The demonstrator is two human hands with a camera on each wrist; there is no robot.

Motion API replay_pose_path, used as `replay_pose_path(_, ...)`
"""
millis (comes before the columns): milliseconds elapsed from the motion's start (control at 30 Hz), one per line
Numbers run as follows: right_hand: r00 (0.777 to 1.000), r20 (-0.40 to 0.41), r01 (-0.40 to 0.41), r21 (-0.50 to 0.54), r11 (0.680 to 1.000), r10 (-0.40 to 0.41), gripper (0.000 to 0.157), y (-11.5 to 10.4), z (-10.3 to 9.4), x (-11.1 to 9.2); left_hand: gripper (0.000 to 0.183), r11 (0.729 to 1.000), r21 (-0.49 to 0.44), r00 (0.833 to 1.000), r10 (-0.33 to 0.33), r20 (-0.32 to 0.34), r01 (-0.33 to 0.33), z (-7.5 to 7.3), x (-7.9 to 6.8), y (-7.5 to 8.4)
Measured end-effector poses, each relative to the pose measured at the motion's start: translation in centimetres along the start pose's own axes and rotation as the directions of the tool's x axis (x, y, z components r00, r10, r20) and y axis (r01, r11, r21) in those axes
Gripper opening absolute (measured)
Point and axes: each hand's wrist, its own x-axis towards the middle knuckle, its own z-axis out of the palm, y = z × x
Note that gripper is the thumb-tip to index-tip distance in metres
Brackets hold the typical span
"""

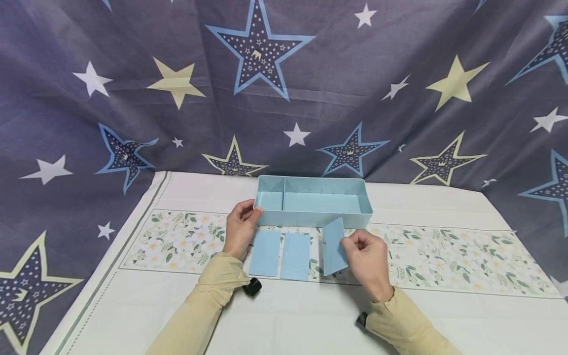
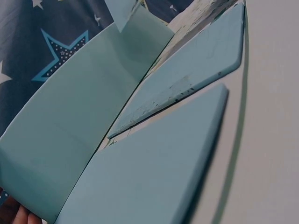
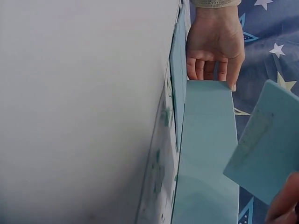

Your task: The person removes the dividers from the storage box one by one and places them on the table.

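Note:
A long light-blue box (image 1: 306, 218) stands on the table, with one upright divider (image 1: 284, 195) near its left end. My left hand (image 1: 240, 229) grips the box's left end, thumb at the top rim and fingers against the end wall. Between the thumb and fingers of my right hand (image 1: 368, 259) is pinched a thin blue divider panel (image 1: 334, 249), held upright in front of the box's right part. The right wrist view shows that panel (image 3: 268, 140) raised beside the long wall. Two similar panels, one on the left (image 1: 265, 252) and another beside it (image 1: 295, 256), lie flat before the box.
Under the box and panels runs a floral strip (image 1: 177, 241) on a white tablecloth (image 1: 301, 315). A dark star-patterned curtain (image 1: 177, 128) hangs right behind the box. The box's larger compartment (image 1: 328, 202) lies right of its divider.

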Motion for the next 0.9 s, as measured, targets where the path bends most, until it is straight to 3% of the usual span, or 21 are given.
replay_pose_path(333,0.992,0.100,-0.072,-0.069,0.995,0.079,0.024,0.10,0.34,-0.15,0.038,1.000,0.003,1.000,-0.006,0.005,0.006,-0.01,0.07,-0.19)
replay_pose_path(900,0.971,0.178,-0.142,-0.099,0.985,0.158,0.019,0.18,0.53,-0.03,0.037,1.000,-0.005,1.000,-0.022,0.005,0.022,-0.06,-0.02,0.04)
